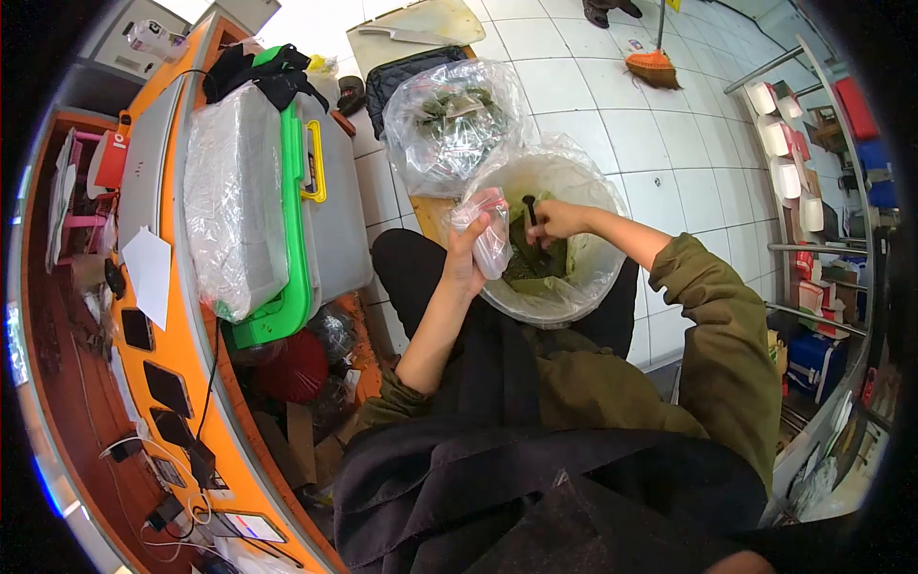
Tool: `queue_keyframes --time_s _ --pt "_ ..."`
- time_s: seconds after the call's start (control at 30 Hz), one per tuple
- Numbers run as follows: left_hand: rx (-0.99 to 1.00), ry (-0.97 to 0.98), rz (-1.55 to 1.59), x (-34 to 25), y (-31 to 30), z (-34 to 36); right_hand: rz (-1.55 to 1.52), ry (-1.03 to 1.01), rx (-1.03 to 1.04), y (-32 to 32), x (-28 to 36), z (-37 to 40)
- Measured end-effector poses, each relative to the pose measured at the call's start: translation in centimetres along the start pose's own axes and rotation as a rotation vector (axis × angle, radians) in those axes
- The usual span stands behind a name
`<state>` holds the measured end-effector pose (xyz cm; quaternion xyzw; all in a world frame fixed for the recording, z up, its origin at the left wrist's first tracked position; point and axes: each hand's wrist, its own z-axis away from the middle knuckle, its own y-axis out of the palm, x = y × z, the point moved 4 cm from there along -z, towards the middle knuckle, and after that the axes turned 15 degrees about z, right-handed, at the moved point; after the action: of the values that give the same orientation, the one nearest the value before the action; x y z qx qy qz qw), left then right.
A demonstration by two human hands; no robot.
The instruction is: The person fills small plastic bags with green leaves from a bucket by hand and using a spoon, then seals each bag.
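My left hand (465, 256) is closed around clear zip bags (494, 237) with a reddish top edge, held at the left rim of a bucket. The bucket (604, 256) has a clear plastic liner and stands between my knees. Dark green leafy material (537, 275) lies inside it. Over this material my right hand (557, 221) grips a black-handled utensil (530, 209); its lower end is hidden among the green. Just beyond the bucket sits a big clear plastic bag (457, 124) with more greenery in it.
A knife (406, 36) lies on a cutting board (445, 21) at the back. To my left are a plastic bin with a green rim (292, 230) and an orange counter (196, 383) with phones. A metal rack (818, 251) stands right; an orange broom (653, 69) rests on the tiles.
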<state>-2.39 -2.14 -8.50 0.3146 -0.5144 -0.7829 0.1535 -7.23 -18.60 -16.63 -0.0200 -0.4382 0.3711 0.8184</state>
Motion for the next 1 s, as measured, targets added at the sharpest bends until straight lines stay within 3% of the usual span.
queue_keyframes --time_s 0.1,0.13,0.2,0.23,0.3,0.43,0.5,0.53,0.6,0.63,0.67,0.73,0.77,0.8,0.87,0.9,0.93,1.0 --pt "-0.013 0.041 -0.012 -0.1 0.2 0.0 0.195 -0.142 -0.634 -1.8 0.4 -0.4" --pt "-0.031 0.043 -0.017 -0.1 0.2 0.1 0.192 -0.139 -0.635 -1.3 0.6 -0.6" --pt "-0.044 0.044 -0.028 -0.1 0.3 -0.1 -0.004 0.143 -0.853 -1.3 0.3 -0.2" --pt "-0.051 0.048 -0.028 -0.1 0.2 -0.2 -0.008 0.141 -0.854 -0.7 -0.8 -1.2" --pt "-0.061 0.049 -0.033 0.1 -0.3 -0.3 -0.34 0.154 -1.035 0.4 -2.0 -2.3" --pt "-0.024 0.035 -0.051 0.2 0.0 -0.7 -0.35 0.053 -0.913 0.3 -1.5 -1.6" --pt "-0.038 0.043 -0.06 0.4 -0.1 -0.4 -0.099 0.001 -0.405 1.7 -0.6 -1.4" --pt "-0.039 0.03 -0.033 0.4 -0.5 -0.3 -0.103 0.007 -0.41 1.7 -0.3 -0.8" --pt "-0.013 0.018 -0.012 0.3 -0.2 -0.8 0.36 -0.279 -0.431 1.1 1.4 0.0" --pt "-0.031 0.021 -0.018 0.2 -0.2 -0.7 0.275 -0.305 -0.627 0.6 1.1 -0.6" --pt "-0.057 0.025 -0.021 0.2 -0.3 -0.5 0.275 -0.306 -0.624 0.6 0.8 -1.3" --pt "-0.063 0.025 -0.021 0.2 -0.6 -0.5 -0.127 0.068 -0.833 -0.2 -1.2 -1.9" --pt "-0.061 0.024 -0.021 0.2 -0.8 -0.6 -0.253 0.206 -0.756 0.1 -2.1 -2.3" --pt "-0.063 0.017 -0.023 0.3 -0.8 -0.7 -0.259 0.212 -0.756 0.4 -1.7 -1.9" --pt "-0.043 0.024 0.007 0.3 -0.8 -0.8 -0.149 0.122 -0.382 1.7 -0.4 -1.8" --pt "-0.049 0.02 0.007 0.3 -0.9 -0.6 0.144 0.005 -0.391 1.1 1.1 -1.2" --pt "-0.054 0.014 -0.002 0.3 -0.9 -0.6 0.141 0.006 -0.386 0.6 1.9 -0.7" --pt "-0.066 0.011 -0.012 0.2 -0.9 -0.5 0.543 -0.087 -0.309 -0.1 4.1 -0.2"
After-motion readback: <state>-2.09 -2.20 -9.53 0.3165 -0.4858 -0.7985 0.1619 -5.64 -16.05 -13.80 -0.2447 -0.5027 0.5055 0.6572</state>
